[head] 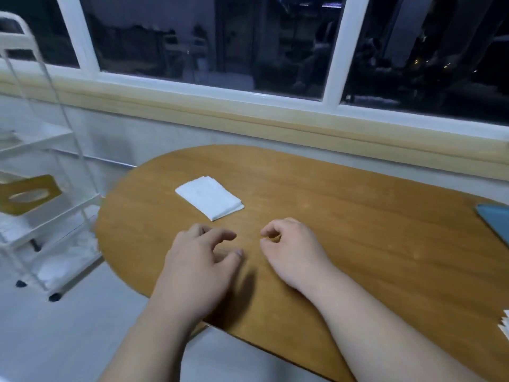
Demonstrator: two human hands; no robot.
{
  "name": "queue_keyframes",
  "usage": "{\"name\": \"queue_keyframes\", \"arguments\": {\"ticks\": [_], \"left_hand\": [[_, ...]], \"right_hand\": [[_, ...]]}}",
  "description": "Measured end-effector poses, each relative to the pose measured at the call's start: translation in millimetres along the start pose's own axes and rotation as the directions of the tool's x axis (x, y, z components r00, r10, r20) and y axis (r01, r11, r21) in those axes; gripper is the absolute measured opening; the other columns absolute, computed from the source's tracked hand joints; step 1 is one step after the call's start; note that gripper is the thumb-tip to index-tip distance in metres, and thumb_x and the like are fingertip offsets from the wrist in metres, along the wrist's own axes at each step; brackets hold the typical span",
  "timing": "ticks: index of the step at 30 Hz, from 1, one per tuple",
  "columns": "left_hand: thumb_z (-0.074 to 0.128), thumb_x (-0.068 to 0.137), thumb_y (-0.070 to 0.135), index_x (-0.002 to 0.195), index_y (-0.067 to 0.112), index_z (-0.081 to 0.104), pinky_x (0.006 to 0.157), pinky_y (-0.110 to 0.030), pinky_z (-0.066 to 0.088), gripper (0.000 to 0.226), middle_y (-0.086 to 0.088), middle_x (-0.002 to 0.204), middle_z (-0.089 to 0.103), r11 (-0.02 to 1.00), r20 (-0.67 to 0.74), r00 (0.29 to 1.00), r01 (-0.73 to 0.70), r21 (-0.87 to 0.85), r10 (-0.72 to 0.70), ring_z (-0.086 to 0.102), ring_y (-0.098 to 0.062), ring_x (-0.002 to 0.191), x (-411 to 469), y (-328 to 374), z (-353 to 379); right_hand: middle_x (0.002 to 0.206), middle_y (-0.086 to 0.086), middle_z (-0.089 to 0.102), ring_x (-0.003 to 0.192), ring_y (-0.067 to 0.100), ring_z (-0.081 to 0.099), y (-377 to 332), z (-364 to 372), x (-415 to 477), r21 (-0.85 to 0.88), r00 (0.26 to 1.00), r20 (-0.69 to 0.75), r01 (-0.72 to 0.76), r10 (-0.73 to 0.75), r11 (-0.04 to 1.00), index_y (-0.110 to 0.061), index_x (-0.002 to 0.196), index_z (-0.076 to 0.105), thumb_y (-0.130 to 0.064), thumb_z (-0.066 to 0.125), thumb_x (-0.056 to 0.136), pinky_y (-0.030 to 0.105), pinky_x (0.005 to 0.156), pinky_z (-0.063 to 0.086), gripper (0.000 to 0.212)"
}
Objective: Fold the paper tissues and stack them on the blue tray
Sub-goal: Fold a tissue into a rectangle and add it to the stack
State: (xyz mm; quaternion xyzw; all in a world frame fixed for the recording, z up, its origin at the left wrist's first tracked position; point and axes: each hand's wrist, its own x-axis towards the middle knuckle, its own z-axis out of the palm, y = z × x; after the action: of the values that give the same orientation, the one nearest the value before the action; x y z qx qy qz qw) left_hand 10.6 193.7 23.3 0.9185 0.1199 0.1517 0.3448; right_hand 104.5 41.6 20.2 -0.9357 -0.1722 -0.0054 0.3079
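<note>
Under both hands spreads the wooden desk; far right of the fingers only an edge of the blue tray shows. Beyond the left hand lies one folded tissue, seemingly untrayed. The right hand curls loosely, both empty.

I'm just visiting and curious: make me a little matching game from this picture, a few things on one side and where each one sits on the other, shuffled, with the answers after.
Things:
1. folded tissues
2. blue tray
3. left hand
4. white rack

Places:
A. at the right edge of the picture, partly cut off
B. on the floor, left of the wooden table
C. on the table, beyond both hands
D. over the table's near edge, beside the right hand

Pairs: 1-C, 2-A, 3-D, 4-B
</note>
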Motion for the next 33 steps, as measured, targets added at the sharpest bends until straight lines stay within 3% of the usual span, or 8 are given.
{"name": "queue_keyframes", "arguments": {"ticks": [4, 10, 13, 16, 22, 25, 30, 33], "left_hand": [[0.058, 0.089, 0.052, 0.117, 0.043, 0.063, 0.1, -0.027, 0.034, 0.03, 0.02, 0.111, 0.048, 0.998, -0.028, 0.998, 0.052, -0.027, -0.053, 0.039, -0.006, 0.117, 18, -22, -8], [0.057, 0.091, 0.05, 0.12, 0.041, 0.063, 0.105, -0.03, 0.034, 0.031, 0.022, 0.107, 0.047, 0.992, -0.046, 0.995, 0.081, -0.093, -0.086, 0.039, -0.005, 0.115, 36, -38, -8], [0.056, 0.091, 0.05, 0.121, 0.041, 0.063, 0.107, -0.033, 0.036, 0.032, 0.022, 0.109, 0.048, 0.989, -0.048, 0.994, 0.093, -0.112, -0.099, 0.04, -0.006, 0.117, 41, -44, -8], [0.056, 0.091, 0.049, 0.12, 0.041, 0.063, 0.107, -0.034, 0.036, 0.031, 0.022, 0.108, 0.048, 0.986, -0.048, 0.992, 0.108, -0.129, -0.115, 0.04, -0.005, 0.117, 43, -47, -8], [0.056, 0.091, 0.048, 0.12, 0.041, 0.063, 0.107, -0.035, 0.036, 0.03, 0.022, 0.105, 0.048, 0.982, -0.029, 0.992, 0.118, -0.149, -0.124, 0.041, -0.007, 0.115, 45, -45, -6], [0.057, 0.091, 0.048, 0.119, 0.041, 0.064, 0.107, -0.036, 0.037, 0.03, 0.021, 0.107, 0.049, 0.981, -0.025, 0.992, 0.118, -0.151, -0.124, 0.042, -0.007, 0.116, 44, -44, -5], [0.057, 0.091, 0.049, 0.118, 0.041, 0.064, 0.104, -0.033, 0.038, 0.029, 0.021, 0.11, 0.05, 0.986, -0.031, 0.995, 0.09, -0.142, -0.095, 0.044, -0.008, 0.117, 42, -41, -3], [0.057, 0.091, 0.048, 0.117, 0.042, 0.064, 0.098, -0.026, 0.036, 0.028, 0.023, 0.11, 0.049, 0.985, -0.027, 0.999, 0.031, -0.17, -0.036, 0.042, -0.004, 0.117, 40, -33, 1]], "right_hand": [[0.105, -0.005, 0.068, 0.106, 0.021, 0.06, -15, 36, 57, -0.017, 0.998, -0.044, -0.047, 0.046, 0.999, -0.029, 0.089, 0.069, -0.032, 0.06, 0.087, 0.034, 0.095, 0.048, 0.01], [0.099, -0.005, 0.073, 0.103, 0.029, 0.061, -29, 67, 121, -0.003, 0.975, -0.136, -0.178, 0.176, 0.984, -0.026, 0.086, 0.07, -0.044, 0.054, 0.079, 0.038, 0.091, 0.052, 0.026], [0.105, -0.001, 0.072, 0.109, 0.034, 0.057, -32, 72, 136, -0.083, 0.958, -0.174, -0.243, 0.226, 0.966, -0.024, 0.093, 0.072, -0.039, 0.051, 0.082, 0.037, 0.093, 0.05, 0.028], [0.101, -0.003, 0.071, 0.107, 0.033, 0.059, -34, 75, 141, -0.09, 0.946, -0.184, -0.286, 0.266, 0.954, -0.024, 0.088, 0.071, -0.03, 0.048, 0.082, 0.038, 0.092, 0.052, 0.024], [0.081, -0.01, 0.07, 0.087, 0.026, 0.066, -31, 70, 141, 0.056, 0.936, -0.177, -0.299, 0.304, 0.953, -0.025, 0.07, 0.069, -0.023, 0.055, 0.081, 0.036, 0.08, 0.057, 0.018], [0.076, -0.01, 0.07, 0.079, 0.02, 0.066, -29, 66, 138, 0.131, 0.941, -0.163, -0.276, 0.295, 0.952, -0.022, 0.071, 0.071, -0.02, 0.058, 0.083, 0.03, 0.068, 0.053, 0.018], [0.075, -0.009, 0.069, 0.075, 0.016, 0.065, -24, 34, 126, 0.328, 0.918, -0.254, -0.214, 0.304, 0.92, -0.021, 0.079, 0.071, -0.021, 0.059, 0.086, 0.031, 0.067, 0.051, 0.013], [0.062, -0.003, 0.07, 0.058, 0.015, 0.067, -22, -8, 116, 0.403, 0.9, -0.328, -0.141, 0.286, 0.904, -0.019, 0.086, 0.068, -0.02, 0.057, 0.089, 0.031, 0.056, 0.052, 0.011]]}}
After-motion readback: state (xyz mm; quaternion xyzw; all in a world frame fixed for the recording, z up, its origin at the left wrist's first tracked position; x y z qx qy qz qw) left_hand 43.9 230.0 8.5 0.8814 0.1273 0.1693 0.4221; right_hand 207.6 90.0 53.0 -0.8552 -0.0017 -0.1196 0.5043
